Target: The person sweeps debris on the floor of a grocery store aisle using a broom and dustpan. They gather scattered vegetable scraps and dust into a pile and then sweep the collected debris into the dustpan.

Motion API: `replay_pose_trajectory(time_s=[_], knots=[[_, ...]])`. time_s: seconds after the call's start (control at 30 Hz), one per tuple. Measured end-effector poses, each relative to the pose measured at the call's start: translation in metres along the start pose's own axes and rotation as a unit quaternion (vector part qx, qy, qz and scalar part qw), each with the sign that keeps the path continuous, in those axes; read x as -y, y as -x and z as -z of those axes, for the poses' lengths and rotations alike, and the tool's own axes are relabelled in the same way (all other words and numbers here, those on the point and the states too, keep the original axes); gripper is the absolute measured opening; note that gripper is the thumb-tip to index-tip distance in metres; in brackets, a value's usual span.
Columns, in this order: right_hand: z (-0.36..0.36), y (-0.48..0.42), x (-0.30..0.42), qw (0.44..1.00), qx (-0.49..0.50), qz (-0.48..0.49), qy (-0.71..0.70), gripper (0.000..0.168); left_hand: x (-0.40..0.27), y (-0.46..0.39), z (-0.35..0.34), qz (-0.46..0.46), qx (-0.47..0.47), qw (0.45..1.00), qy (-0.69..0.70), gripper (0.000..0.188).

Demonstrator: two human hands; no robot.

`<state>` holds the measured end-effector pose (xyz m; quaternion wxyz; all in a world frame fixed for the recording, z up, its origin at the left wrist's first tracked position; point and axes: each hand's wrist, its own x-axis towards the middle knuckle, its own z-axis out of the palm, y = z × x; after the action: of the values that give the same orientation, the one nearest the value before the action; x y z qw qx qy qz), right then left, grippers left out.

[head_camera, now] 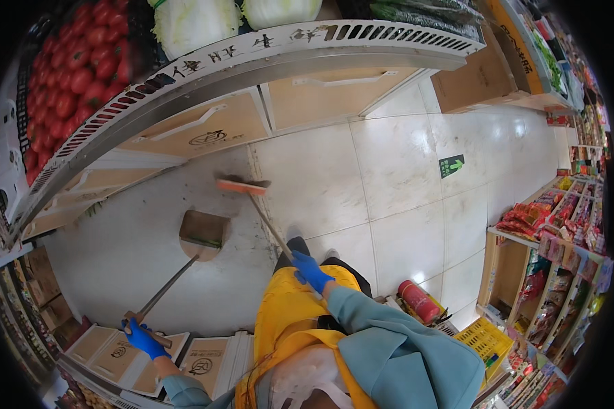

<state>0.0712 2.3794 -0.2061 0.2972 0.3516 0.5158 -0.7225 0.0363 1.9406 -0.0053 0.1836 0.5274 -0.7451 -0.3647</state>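
My right hand [311, 271], in a blue glove, grips the handle of a broom [241, 186]. The broom's orange head with dark bristles is over the floor near the seam between grey concrete and pale tiles; it looks blurred. My left hand [144, 339], gloved in blue too, is closed around the wooden handle of a long-handled dustpan [204, 225]. That dustpan is at the left of the broom head, and a green scrap [204, 240] lies inside it. A gap of floor separates the pan from the broom.
A produce stand [266, 43] with tomatoes [77, 71] and cabbages [197, 25] curves across the front, above wooden drawers [204, 134]. Snack shelves [547, 220], a yellow crate [486, 340] and a red fire extinguisher [418, 301] are at the right. Behind my left hand stand more cabinets [117, 353].
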Motion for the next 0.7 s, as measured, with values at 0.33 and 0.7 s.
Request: replay_pose_trajectory(time_s=[0.33,0.7], knots=[[0.205,0.023,0.003,0.937,-0.174,-0.103,-0.286,0.025,0.051,0.106,0.028,0.02,-0.025,0.995,0.099,0.038],[0.119,0.103,-0.011,0.97,0.061,-0.208,-0.109,0.04,0.086,0.159,0.03,0.035,-0.024,0.987,0.155,0.036]])
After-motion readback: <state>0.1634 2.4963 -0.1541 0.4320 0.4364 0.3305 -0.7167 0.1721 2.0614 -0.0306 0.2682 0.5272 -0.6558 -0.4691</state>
